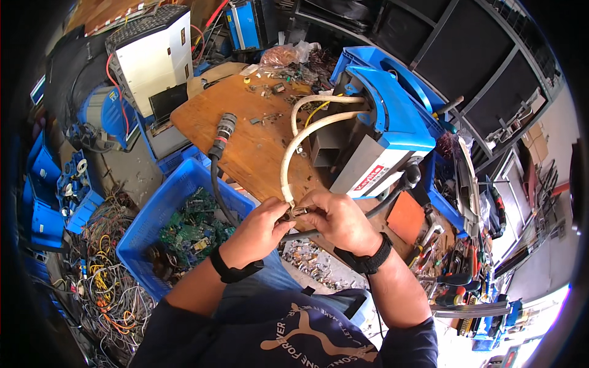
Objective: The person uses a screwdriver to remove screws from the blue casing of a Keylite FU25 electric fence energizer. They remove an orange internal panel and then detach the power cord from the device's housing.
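Note:
In front of my chest, both hands meet at the metal end of a thick cream-sleeved cable (pixel 284 172). My left hand (pixel 257 228) is closed, its fingers pinched on the cable's end. My right hand (pixel 343 226) pinches a small metal fitting there, mostly covered by the fingers. The cable bends up to a blue-and-silver machine (pixel 362 164) on the wooden table (pixel 248 161). A second cream-sleeved cable (pixel 319 98) loops out of the same machine. Left of these, a black cable with a round grey connector (pixel 226 130) lies over the table edge.
A blue crate (pixel 132 240) of green circuit boards stands at my left, beside a heap of tangled wires (pixel 107 279). Hand tools (pixel 457 279) crowd the right side. Small scraps (pixel 316 265) lie below my hands. An orange-brown sheet (pixel 405 218) rests near the machine.

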`<act>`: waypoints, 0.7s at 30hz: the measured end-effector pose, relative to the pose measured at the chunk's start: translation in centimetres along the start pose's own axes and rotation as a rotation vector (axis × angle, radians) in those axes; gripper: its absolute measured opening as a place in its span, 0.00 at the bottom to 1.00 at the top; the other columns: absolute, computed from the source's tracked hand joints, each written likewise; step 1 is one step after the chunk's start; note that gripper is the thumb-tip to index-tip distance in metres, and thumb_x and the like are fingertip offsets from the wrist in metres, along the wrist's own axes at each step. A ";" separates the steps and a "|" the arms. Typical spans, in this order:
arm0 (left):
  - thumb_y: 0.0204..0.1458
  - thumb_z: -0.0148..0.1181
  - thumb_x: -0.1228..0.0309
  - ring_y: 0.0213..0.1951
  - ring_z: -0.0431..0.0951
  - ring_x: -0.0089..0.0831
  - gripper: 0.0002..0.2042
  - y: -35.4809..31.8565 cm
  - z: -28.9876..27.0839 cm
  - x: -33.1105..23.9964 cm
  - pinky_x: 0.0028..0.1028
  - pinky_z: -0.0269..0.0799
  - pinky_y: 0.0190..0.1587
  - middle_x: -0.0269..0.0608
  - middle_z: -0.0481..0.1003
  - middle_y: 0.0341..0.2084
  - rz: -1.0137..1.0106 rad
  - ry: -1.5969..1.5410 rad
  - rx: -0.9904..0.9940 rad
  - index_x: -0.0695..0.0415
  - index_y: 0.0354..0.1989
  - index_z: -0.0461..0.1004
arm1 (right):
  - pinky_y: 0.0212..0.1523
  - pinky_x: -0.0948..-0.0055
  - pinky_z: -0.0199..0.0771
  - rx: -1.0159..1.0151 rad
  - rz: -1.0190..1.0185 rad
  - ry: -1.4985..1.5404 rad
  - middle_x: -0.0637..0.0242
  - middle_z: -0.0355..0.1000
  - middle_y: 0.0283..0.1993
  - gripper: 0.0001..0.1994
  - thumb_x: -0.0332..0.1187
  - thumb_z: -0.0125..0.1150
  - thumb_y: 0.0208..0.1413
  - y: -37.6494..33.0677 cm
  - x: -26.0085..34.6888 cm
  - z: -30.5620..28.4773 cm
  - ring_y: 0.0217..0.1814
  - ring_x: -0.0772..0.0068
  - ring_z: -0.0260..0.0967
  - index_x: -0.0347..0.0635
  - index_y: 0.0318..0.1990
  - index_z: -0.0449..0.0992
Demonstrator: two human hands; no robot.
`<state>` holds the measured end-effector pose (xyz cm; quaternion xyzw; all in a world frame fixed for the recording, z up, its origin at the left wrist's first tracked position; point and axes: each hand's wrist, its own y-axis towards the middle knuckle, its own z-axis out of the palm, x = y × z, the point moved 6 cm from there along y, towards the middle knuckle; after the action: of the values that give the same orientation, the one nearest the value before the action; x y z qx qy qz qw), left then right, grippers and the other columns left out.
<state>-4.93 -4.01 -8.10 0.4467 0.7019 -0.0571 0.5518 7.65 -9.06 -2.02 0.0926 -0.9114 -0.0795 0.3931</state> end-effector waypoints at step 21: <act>0.60 0.46 0.67 0.29 0.68 0.25 0.17 -1.1 0.5 3.9 0.25 0.64 0.28 0.35 0.70 0.30 -0.291 -0.754 0.048 0.63 0.54 0.64 | 0.36 0.51 0.72 -0.082 -0.163 0.194 0.44 0.72 0.26 0.10 0.32 0.62 0.37 -0.8 0.1 0.4 0.33 0.40 0.71 0.35 0.27 0.77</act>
<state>-5.30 -2.72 -11.97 0.3030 0.5049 -0.3107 0.7462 7.36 -9.78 -2.43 0.1576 -0.8545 -0.1390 0.4750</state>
